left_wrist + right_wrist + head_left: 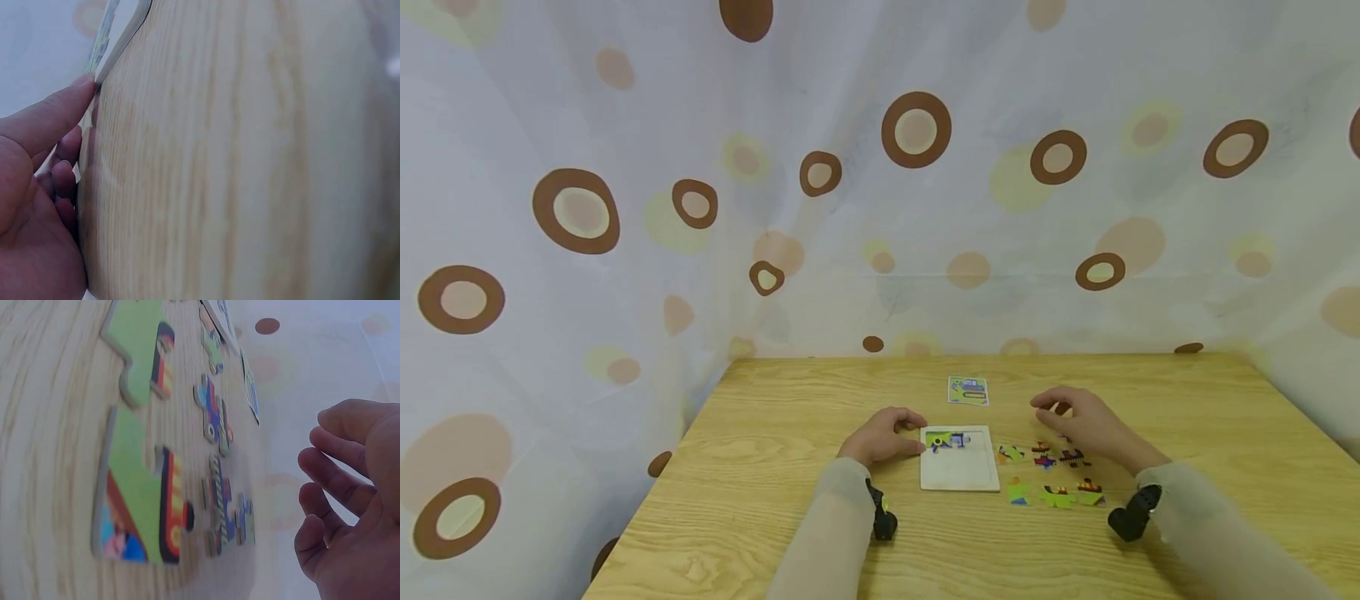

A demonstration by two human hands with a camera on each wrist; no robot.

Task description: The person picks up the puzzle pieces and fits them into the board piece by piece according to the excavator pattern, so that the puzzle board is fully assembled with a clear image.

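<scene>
A white square puzzle tray [958,471] lies on the table, with a few joined jigsaw pieces [947,441] along the upper left of its recess. My left hand [883,437] rests at the tray's left side, thumb touching its edge and index finger near the far left corner. In the left wrist view, the left thumb [59,115] is straight and the other fingers bend beneath it. Raised over the table to the right, my right hand [1086,421] has loosely bent fingers and nothing visible between them. Beneath and beside it lie loose jigsaw pieces, including a green one [134,481].
Behind the tray lies a small picture card [967,391] showing a vehicle. Several loose pieces, among them a green corner piece [1018,492], spread to the tray's right. A spotted curtain [850,308] hangs along the far and side edges of the wooden table [760,483].
</scene>
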